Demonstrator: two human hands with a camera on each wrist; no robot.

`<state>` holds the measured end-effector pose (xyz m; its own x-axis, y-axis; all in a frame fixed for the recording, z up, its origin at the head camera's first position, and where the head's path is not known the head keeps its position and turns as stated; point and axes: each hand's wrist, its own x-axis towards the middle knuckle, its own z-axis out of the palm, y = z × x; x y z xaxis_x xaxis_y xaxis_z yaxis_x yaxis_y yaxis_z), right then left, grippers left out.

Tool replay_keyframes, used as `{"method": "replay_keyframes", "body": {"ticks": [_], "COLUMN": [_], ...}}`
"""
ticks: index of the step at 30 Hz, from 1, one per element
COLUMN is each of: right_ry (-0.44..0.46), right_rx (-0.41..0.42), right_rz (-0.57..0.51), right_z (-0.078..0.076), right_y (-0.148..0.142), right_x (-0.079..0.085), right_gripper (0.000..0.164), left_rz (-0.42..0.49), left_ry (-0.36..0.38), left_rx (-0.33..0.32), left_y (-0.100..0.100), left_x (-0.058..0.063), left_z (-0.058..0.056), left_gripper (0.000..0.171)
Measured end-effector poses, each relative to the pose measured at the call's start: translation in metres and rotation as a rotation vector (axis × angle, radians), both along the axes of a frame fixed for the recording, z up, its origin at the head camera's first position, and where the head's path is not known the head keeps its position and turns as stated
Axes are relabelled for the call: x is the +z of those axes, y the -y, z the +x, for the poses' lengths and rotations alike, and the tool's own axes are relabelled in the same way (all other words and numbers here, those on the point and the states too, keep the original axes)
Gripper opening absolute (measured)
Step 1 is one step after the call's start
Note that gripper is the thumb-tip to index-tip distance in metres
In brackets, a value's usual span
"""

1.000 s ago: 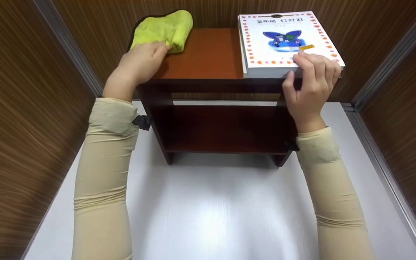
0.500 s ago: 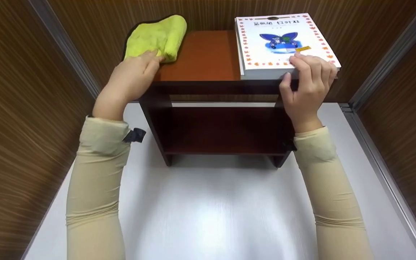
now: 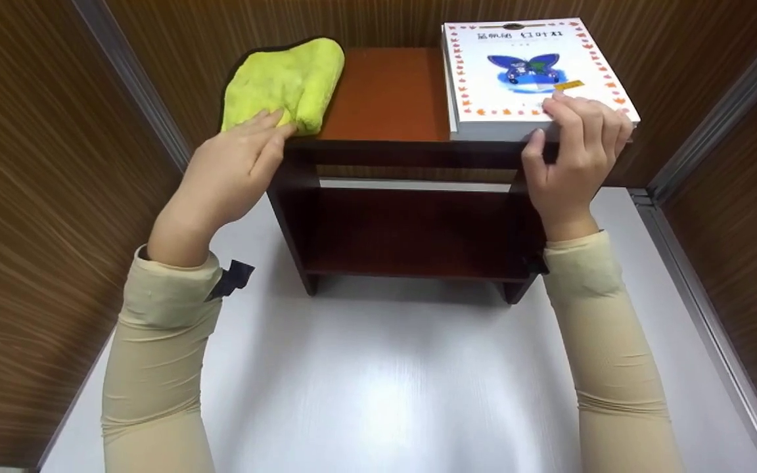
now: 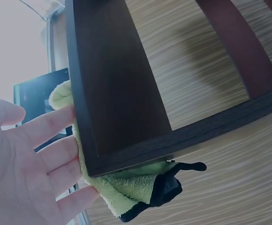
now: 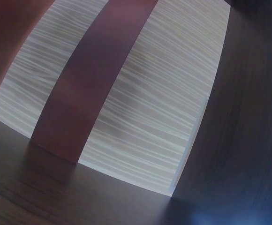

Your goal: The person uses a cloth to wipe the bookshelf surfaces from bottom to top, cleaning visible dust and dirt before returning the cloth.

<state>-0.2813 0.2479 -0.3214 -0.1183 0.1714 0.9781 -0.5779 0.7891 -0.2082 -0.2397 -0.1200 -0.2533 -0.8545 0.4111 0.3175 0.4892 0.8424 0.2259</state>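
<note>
On wooden shelf (image 3: 385, 98), flat left hand (image 3: 230, 174) presses cloth (image 3: 283, 82); right hand (image 3: 572, 154) grips book (image 3: 523, 72).

Close view from my right wrist into the dark wooden shelf unit, with no hand in sight.

I see a pale, wavy-grained wall panel (image 5: 150, 122) filling the middle of the view. A reddish-brown back slat (image 5: 91, 79) of the shelf runs diagonally across it, from upper right to lower left. A dark shelf board (image 5: 56, 197) spans the bottom, meeting the slat's foot. A dark side panel (image 5: 248, 117) rises along the right edge.
</note>
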Motion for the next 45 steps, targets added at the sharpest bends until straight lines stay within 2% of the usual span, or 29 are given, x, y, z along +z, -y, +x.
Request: {"method": "replay_keyframes", "body": {"ticks": [8, 14, 28, 37, 45], "right_ry": [-0.002, -0.010, -0.012, -0.016, -0.015], "right_rx": [0.004, -0.011, -0.011, -0.006, 0.000], "right_rz": [0.002, -0.017, -0.021, -0.018, -0.006], "right_z": [-0.001, 0.000, 0.002, 0.003, 0.000], "right_y": [0.003, 0.003, 0.004, 0.004, 0.001], "right_x": [0.000, 0.001, 0.002, 0.006, 0.002], "right_gripper": [0.031, 0.031, 0.030, 0.030, 0.030], "left_rz": [-0.005, -0.018, -0.038, -0.087, -0.132], "left_ry": [-0.024, -0.058, -0.128, -0.121, -0.123], "left_rx": [0.011, 0.001, -0.045, -0.099, -0.141], "left_y": [0.001, -0.009, -0.046, -0.080, -0.107], "left_x": [0.000, -0.001, -0.007, -0.006, -0.009], "left_z": [0.005, 0.004, 0.009, 0.012, 0.014], "left_gripper": [0.048, 0.047, 0.045, 0.047, 0.049]}}
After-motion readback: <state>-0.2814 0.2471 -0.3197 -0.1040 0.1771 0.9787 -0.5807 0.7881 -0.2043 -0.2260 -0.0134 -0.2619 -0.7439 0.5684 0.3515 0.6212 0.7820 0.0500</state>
